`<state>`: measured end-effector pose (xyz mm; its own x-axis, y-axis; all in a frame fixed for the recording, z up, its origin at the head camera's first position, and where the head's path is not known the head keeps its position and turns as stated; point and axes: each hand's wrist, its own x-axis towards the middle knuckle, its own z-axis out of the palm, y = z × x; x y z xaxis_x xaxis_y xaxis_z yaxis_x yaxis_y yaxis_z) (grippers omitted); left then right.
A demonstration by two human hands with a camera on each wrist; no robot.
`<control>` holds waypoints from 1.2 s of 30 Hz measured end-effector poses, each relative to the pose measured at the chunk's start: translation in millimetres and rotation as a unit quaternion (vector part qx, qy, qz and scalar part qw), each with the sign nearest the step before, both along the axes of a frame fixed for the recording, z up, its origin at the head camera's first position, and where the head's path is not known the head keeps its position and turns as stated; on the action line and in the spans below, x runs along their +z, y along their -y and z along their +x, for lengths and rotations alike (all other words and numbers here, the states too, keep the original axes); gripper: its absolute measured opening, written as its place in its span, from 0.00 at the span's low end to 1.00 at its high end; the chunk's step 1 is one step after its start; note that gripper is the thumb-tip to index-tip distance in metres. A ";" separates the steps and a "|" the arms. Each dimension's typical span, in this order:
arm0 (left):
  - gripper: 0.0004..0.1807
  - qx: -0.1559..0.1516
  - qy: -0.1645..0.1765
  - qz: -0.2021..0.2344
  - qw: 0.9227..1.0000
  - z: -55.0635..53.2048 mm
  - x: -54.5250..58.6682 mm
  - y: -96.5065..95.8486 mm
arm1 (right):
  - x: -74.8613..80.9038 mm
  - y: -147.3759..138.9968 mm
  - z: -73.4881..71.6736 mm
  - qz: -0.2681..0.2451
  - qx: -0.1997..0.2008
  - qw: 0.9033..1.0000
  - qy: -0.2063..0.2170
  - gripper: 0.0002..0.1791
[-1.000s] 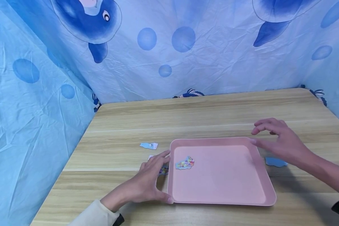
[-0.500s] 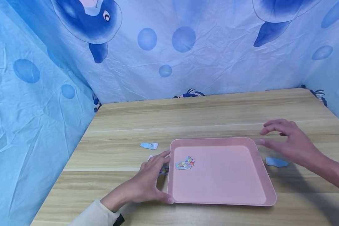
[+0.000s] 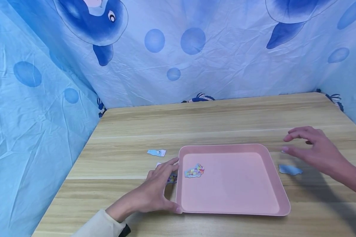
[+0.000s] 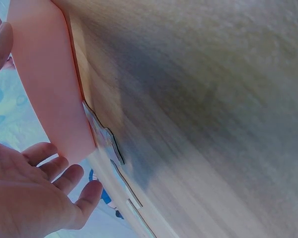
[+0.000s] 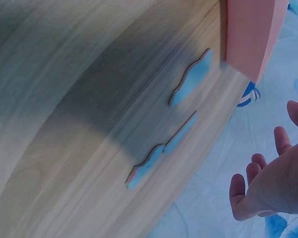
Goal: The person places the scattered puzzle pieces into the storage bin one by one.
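Observation:
A shallow pink tray (image 3: 231,181) sits on the wooden table with one multicoloured puzzle piece (image 3: 194,171) lying in its left part. My left hand (image 3: 157,191) rests against the tray's left side, thumb at the near corner and fingers spread along the rim. Partly covered by that hand, a colourful puzzle piece (image 3: 172,178) lies beside the tray. My right hand (image 3: 320,151) hovers right of the tray, fingers loosely bent and holding nothing. Below it lies a blue puzzle piece (image 3: 290,169); in the right wrist view two more pieces, one a narrow blue piece (image 5: 181,132), lie near it.
Another light-blue puzzle piece (image 3: 156,152) lies on the table beyond my left hand. A blue curtain (image 3: 195,72) printed with dolphins and bubbles hangs along the table's back and sides.
My right hand has moved to the right, away from the tray's far right corner, uncovering a bit of a small piece. My left hand and the tray have stayed in place.

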<state>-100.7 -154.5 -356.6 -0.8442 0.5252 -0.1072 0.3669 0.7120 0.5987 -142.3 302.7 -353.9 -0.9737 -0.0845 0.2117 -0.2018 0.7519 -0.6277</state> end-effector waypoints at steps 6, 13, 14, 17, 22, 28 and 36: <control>0.60 0.000 0.002 0.003 1.000 0.2 0.1 0.2 | -6.3 -10.6 -0.9 0.006 -0.014 1.000 0.014 0.16; 0.61 -0.001 -0.001 -0.001 1.000 -1.1 -0.5 -0.1 | -12.8 -25.6 -1.1 0.015 -0.029 0.999 0.035 0.18; 0.62 0.000 -0.002 -0.002 1.000 -1.3 -0.4 -0.2 | -13.1 -26.7 -1.1 0.015 -0.030 0.999 0.041 0.19; 0.62 0.000 0.000 -0.002 1.000 -1.4 -0.3 -0.3 | -13.8 -29.7 -1.2 0.015 -0.032 0.998 0.055 0.21; 0.61 -0.001 -0.001 -0.002 1.000 -1.1 -0.2 -0.4 | -16.8 -36.3 -1.3 0.018 -0.040 0.997 0.062 0.22; 0.61 -0.004 -0.005 -0.002 1.000 -1.3 -0.3 -0.4 | -20.2 -45.4 -1.9 0.018 -0.043 0.996 0.082 0.25; 0.60 -0.003 -0.003 -0.002 1.000 -0.9 0.6 -0.3 | -21.8 -49.5 -3.3 0.022 -0.051 0.994 0.096 0.28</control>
<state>-101.6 -154.2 -355.9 -0.8420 0.5292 -0.1049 0.3740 0.7126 0.5935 -145.6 352.2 -375.6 -0.9997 0.0110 0.0200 -0.0036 0.7899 -0.6133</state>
